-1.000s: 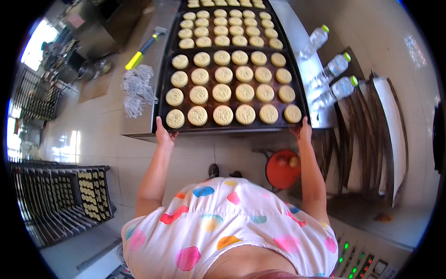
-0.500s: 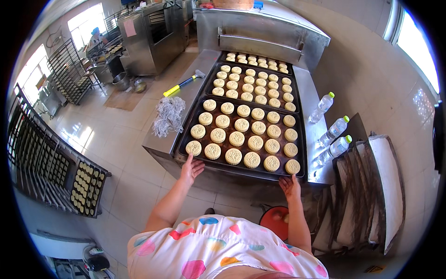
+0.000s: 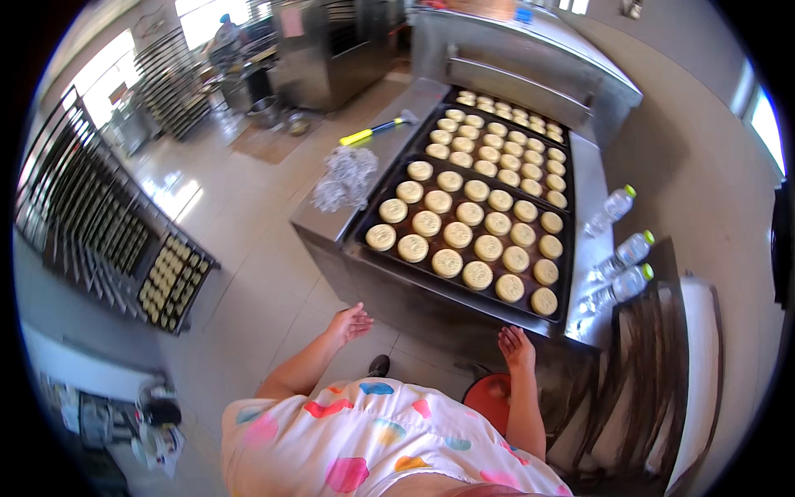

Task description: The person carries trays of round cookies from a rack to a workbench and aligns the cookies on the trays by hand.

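My left hand (image 3: 349, 323) is held over the floor in front of the metal conveyor table, empty, with its fingers stretched out. Likewise empty, my right hand (image 3: 517, 348) has its fingers extended just short of the table's front edge. Beyond both hands a dark baking tray (image 3: 570, 265) lies on the table, bearing rows of round, pale, patterned mooncakes (image 3: 458, 235). Farther back, more trays of the same mooncakes (image 3: 489, 155) lead up to a metal oven (image 3: 517, 83). Neither hand touches a tray.
A yellow-handled scraper (image 3: 377, 130) and a grey wiry clump (image 3: 346, 178) lie on the table's left ledge. Clear bottles (image 3: 623, 287) with green caps line the right. Trays (image 3: 696, 373) lean by the wall. A tray rack (image 3: 99, 228) stands left; a red round object (image 3: 490, 401) is below.
Both hands have come away from the near tray's front edge, back toward my body. My view has turned left, so the table appears farther right. The mooncakes keep their arrangement.
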The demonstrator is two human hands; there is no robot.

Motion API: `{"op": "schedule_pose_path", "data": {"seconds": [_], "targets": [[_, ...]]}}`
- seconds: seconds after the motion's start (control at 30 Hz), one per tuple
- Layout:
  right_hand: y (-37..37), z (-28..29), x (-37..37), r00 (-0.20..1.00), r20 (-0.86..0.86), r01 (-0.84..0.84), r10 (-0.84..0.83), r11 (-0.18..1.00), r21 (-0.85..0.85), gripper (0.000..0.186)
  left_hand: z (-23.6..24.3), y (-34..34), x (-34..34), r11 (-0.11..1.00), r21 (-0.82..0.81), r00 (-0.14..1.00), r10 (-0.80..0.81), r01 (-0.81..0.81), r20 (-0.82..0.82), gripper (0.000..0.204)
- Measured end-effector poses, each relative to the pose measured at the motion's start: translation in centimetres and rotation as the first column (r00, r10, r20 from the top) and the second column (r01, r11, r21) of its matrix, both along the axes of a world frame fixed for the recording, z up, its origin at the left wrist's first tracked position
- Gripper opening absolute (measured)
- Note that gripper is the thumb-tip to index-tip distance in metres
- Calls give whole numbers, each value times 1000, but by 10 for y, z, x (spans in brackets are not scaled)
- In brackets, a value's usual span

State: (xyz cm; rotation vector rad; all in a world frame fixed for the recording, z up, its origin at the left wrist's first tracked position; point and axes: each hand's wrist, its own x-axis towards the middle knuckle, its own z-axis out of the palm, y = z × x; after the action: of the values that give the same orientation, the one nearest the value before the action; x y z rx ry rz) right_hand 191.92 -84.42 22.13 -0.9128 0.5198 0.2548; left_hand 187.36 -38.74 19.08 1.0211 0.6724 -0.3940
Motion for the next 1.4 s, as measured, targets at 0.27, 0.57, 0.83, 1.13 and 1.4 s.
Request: {"op": "schedule_pose_path", "data": {"seconds": [0.27, 0.57, 0.83, 1.13, 1.4], "targets": [[39, -27, -5, 989, -86, -118, 119, 993, 14, 31, -15, 12, -64, 996, 29, 994, 90, -88, -70, 38], [148, -23, -26, 972, -105, -210, 209, 978, 4, 29, -2, 89, -114, 981, 21, 980, 193, -194, 58, 37], [341, -55, -60, 929, -179, -321, 323, 946, 44, 19, -19, 238, -234, 927, 65, 926, 361, -369, 108, 34], [579, -36, -100, 666, -198, -732, 719, 681, 14, 20, -50, 359, -383, 698, 24, 698, 716, -716, -13, 37], [731, -74, -79, 548, -336, -825, 766, 562, -64, 21, -89, 436, -409, 460, -183, 481, 871, -869, -96, 34]]}}
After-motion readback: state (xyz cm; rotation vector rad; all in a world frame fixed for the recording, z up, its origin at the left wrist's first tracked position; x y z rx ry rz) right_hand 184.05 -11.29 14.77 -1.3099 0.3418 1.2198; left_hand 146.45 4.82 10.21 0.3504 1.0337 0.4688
